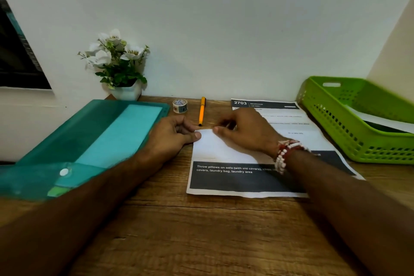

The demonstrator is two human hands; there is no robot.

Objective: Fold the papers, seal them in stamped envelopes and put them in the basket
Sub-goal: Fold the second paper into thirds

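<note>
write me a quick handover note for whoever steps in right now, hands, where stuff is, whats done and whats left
Left hand: fingertips pinching the top left corner of the folded white paper.
Right hand: fingertips on the same top edge, beside the left.
The white paper lies on a printed sheet on the desk.
Teal folder lies at the left; tape roll and orange pen are behind the hands.
Green basket at the right already holds something white, whether a sealed envelope I cannot tell.
Done: folding seems started.
Left: finish the fold, envelope, stamp, seal, basket.
</note>
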